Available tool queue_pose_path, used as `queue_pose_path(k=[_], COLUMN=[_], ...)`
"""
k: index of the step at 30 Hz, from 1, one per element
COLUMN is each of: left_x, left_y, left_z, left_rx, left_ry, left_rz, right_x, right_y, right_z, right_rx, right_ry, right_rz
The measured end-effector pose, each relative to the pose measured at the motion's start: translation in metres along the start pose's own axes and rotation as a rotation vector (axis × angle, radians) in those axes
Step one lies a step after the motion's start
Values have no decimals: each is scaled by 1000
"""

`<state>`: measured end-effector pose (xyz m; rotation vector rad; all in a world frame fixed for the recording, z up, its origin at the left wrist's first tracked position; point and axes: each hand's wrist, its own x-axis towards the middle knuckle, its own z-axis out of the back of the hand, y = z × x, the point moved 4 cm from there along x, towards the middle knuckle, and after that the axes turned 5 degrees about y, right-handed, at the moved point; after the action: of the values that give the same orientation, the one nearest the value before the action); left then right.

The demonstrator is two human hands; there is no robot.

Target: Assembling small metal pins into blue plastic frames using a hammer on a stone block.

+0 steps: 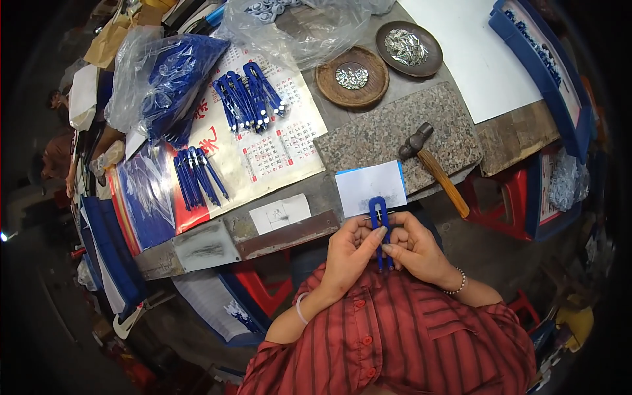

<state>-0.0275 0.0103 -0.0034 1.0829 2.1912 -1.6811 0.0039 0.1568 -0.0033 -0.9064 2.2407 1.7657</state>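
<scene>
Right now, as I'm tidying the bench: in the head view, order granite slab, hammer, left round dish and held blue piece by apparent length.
1. Granite slab
2. Hammer
3. Left round dish and blue piece: too alike to rank; the piece is probably nearer the camera.

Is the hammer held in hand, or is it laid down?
Laid down. The hammer rests on the stone slab, handle past its edge; left hand and right hand hold a blue piece.
</scene>
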Motion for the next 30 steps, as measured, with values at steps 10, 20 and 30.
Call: queue_pose_path(k=[10, 20, 30], left_x=[7, 7, 10], left_y=[1, 4, 7], left_z=[1, 0, 1], left_rx=[56, 44, 21], left_ry=[7, -26, -13], left_rz=[9, -53, -18], right_x=[1, 2, 3], right_y=[6, 11, 9], right_z=[8, 9, 7], right_rx=[-110, -181, -117], right_ry=[-64, -3, -30], right_rz=[-22, -94, -121])
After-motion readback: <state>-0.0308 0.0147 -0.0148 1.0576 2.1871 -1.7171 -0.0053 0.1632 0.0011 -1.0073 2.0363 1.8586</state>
